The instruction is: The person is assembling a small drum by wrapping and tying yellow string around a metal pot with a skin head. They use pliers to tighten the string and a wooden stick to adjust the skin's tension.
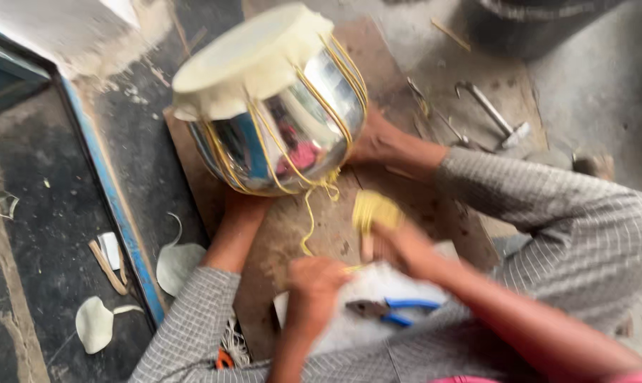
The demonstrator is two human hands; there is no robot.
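Pliers [385, 310] with blue handles lie nearest you on white cloth. Your left hand [314, 284] has its grip pressed shut on the yellow cord [308, 227]. Your right hand [400, 246] pinches a wound skein [374, 209] of it. Beyond, on a wooden board [406, 64], another person's grey-sleeved arms steady the drum [278, 106]. It is polished metal, round-bellied and cord-laced, and its axis tilts so the pale hide head faces up-left.

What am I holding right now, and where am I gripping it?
Your right hand grips the yellow cord bundle at its lower end; your left hand seems to pinch the loose strand.
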